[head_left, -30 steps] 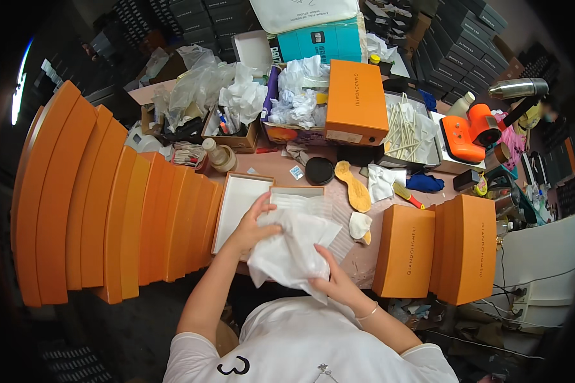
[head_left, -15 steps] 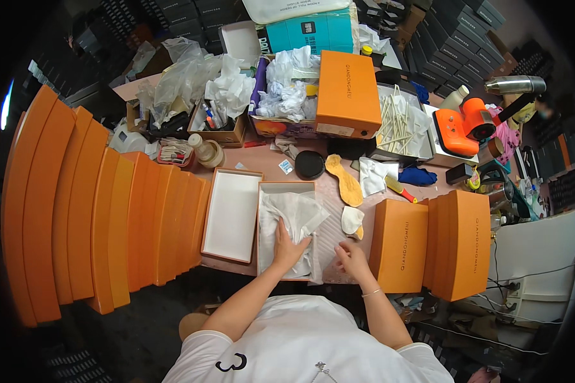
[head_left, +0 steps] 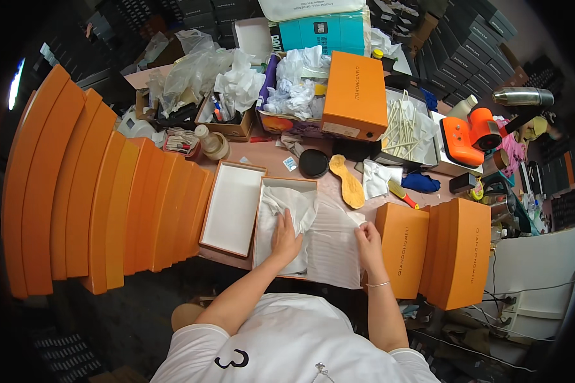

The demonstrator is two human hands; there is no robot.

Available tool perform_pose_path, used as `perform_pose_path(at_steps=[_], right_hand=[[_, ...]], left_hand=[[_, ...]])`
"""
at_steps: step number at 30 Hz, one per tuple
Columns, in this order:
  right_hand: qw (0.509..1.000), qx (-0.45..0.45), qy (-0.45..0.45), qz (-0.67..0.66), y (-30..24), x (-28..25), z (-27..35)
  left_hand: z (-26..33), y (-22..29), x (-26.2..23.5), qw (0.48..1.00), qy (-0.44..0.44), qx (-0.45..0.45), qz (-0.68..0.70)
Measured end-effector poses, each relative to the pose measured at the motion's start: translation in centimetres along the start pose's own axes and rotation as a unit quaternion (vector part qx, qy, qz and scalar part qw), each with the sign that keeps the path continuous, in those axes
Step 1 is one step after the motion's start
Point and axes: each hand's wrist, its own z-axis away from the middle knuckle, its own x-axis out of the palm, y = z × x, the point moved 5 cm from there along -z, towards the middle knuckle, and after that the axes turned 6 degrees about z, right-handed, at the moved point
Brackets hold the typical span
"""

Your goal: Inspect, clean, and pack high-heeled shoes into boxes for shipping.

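An open orange-rimmed shoe box with a white inside stands in front of me, with crumpled white tissue paper in it. My left hand lies on that paper, fingers stretched out. From the box's right side a thin, ribbed white wrapping sheet spreads over the table. My right hand pinches the sheet's far right corner between thumb and fingers. What lies beneath the tissue is hidden. Left of the box rests the white-lined lid.
Orange boxes form a long row at left; more orange boxes stand close by my right hand. Beyond lie a tan brush-shaped piece, a round black tin, a blue cloth and a box of white sticks.
My right hand has moved right and slightly away from me and now grips the sheet's corner, pulling it flatter. The small white-and-tan piece is now mostly hidden. My left hand stays on the tissue.
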Motion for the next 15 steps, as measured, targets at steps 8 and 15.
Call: perform_pose_path(at_steps=[8,15], right_hand=[[0.989,0.085,-0.012,-0.123,3.5,-4.0,3.5],[0.977,-0.167,-0.097,0.09,-3.1,7.9,3.6]], left_hand=[[-0.5,-2.6,1.7,0.978,-0.01,0.014,0.209],[-2.3,-7.5,5.4,0.952,0.006,-0.019,0.306]])
